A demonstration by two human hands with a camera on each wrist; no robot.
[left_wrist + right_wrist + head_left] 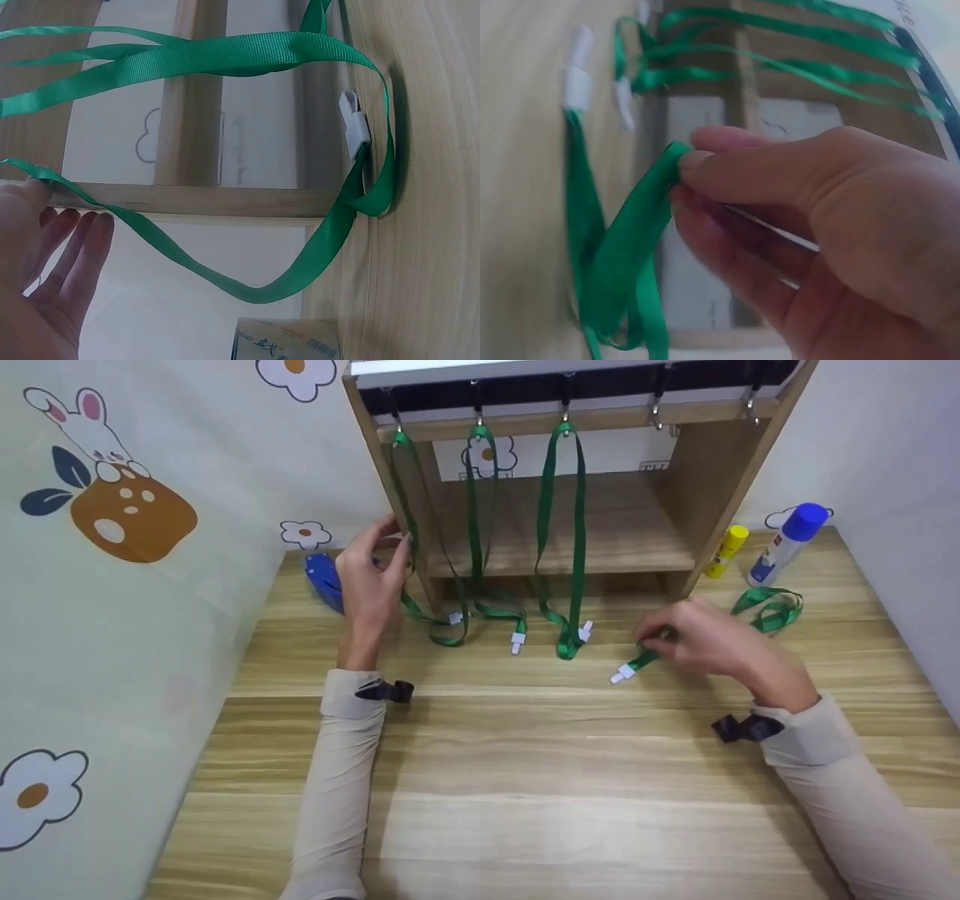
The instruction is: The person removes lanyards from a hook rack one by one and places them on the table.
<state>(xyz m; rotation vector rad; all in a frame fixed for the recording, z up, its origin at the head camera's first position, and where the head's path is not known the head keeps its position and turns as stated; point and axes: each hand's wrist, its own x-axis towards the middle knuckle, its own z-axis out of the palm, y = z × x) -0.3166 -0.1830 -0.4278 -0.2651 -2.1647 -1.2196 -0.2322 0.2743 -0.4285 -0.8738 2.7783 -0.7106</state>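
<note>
Three green lanyards hang from hooks on the wooden rack (555, 521): one at the left (406, 487), a second (474, 521), a third (580, 532). Their white clips rest on the table. At the leftmost lanyard, my left hand (373, 574) has its thumb against the strap (139, 225), its fingers fairly straight and not wrapped round it. My right hand (709, 639) pinches another green lanyard (630, 240) between thumb and fingertips, right of the third one. This lanyard's white clip (622, 674) points toward the front left.
Two bare hooks (657, 416) are at the rack's right. A yellow glue stick (726, 553) and a blue-capped white bottle (784, 547) stand beside it. Green strap (780, 615) lies coiled before them. Left of the rack are a blue object (323, 579) and a tape roll (285, 341).
</note>
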